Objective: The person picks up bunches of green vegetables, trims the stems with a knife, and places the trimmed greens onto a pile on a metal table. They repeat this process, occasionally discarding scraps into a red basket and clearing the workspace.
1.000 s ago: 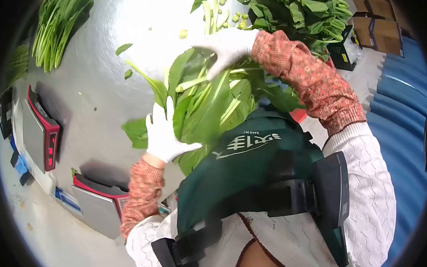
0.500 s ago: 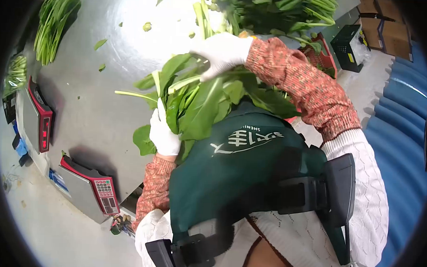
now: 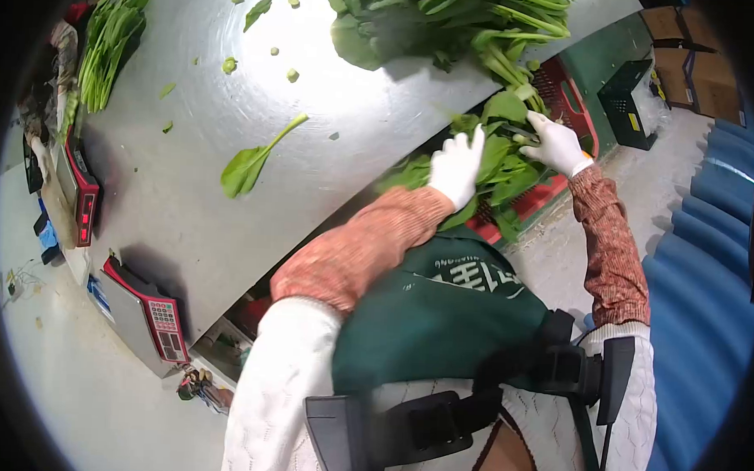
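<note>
My left hand point(image 3: 457, 165), in a white glove, reaches over the table edge onto loose leafy greens point(image 3: 508, 174) above a red crate point(image 3: 574, 105). Its fingers are stretched and apart, touching or just over the leaves. My right hand point(image 3: 556, 145), gloved too, is closed at the right side of these greens. A thin, dark, blade-like tool point(image 3: 513, 131) shows at its fingertips, and an orange bit peeks out by the wrist. On the metal table lies a single leafy stalk point(image 3: 263, 154).
A large heap of greens point(image 3: 384, 24) covers the table's far side, with a bunch point(image 3: 109, 48) at far left. Small cut stem pieces point(image 3: 293, 75) are scattered about. Red scales point(image 3: 162, 315) stand at left. A black crate point(image 3: 629, 99) and cardboard boxes point(image 3: 677, 72) are at right.
Both hands have moved right from over the table's near side to the crate, and the bunch of greens has gone along. A single stalk now lies on the table.
</note>
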`<state>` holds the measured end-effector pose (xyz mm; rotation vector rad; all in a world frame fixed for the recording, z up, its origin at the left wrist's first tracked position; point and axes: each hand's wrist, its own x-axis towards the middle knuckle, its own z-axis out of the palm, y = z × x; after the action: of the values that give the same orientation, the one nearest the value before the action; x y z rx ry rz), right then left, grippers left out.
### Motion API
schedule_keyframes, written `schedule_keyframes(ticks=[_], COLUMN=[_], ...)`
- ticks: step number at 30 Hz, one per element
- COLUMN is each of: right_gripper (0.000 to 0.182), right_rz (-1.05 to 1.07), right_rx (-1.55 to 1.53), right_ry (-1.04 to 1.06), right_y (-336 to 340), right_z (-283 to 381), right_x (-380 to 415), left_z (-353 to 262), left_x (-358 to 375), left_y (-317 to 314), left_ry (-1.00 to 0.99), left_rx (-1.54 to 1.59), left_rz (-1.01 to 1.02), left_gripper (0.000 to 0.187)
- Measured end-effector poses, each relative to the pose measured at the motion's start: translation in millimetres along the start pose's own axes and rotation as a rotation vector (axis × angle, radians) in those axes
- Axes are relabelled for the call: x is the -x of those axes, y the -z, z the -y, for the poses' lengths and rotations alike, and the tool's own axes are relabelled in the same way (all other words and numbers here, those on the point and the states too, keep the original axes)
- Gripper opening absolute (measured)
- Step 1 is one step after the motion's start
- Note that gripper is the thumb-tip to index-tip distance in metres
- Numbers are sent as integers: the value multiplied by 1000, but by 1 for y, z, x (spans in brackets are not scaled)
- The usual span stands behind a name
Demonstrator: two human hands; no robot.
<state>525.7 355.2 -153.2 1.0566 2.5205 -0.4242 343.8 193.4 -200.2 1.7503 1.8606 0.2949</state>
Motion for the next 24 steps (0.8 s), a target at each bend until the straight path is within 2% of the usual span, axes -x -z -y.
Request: schedule_keyframes(ticks=[1,3,4,5,6,7,8,9,10,11,12,13,15,17,19,21,22,24], right_gripper=[74,73,63,51,42,37,33,37,35,34,34,35,36,39,42,43,44,43], right_rz=[-40,-28,38,-11,160,53,33,89,-6,-22,-24,-85,-79,-12,58,88,42,-7], right_rx=[-25,16,19,26,38,9,-81,-83,-189,-224,-352,-411,-575,-638,-793,-816,-886,-949], right_ry=[-38,-144,-228,-220,-330,-241,-246,-258,-215,-226,-264,-218,-304,-341,-433,-490,-496,-555], right_y=[-16,-60,-63,-82,-78,-107,-97,-102,-113,-123,-127,-154,-173,-182,-184,-180,-185,-183], right_z=[-18,-64,-69,-87,-88,-113,-100,-104,-105,-103,-94,-99,-81,-63,-41,-22,-17,-5], right_x=[7,15,23,31,31,38,47,52,62,68,75,81,95,102,105,107,111,121], left_z=[-10,-37,-49,-56,-53,-47,-39,-29,-15,5,30,55,125,178,218,268,286,321], left_x=[-18,-28,-29,-27,-24,-22,-7,13,28,45,67,85,119,137,131,110,96,76], left_y=[-25,-39,-37,-30,-28,-22,-10,10,49,75,78,89,88,89,89,99,113,146], left_ry=[33,94,40,-78,-209,-336,-389,-451,-430,-291,-91,118,494,776,849,1059,1160,1238], left_rx=[-9,108,151,142,284,420,449,455,421,365,135,3,-47,74,-58,-191,-253,-196], left_rz=[94,38,129,122,215,301,2,-302,-441,-522,-703,-735,-861,-837,-737,-717,-704,-767], left_gripper=[86,105,120,104,92,81,72,63,61,64,71,79,89,106,113,117,119,120])
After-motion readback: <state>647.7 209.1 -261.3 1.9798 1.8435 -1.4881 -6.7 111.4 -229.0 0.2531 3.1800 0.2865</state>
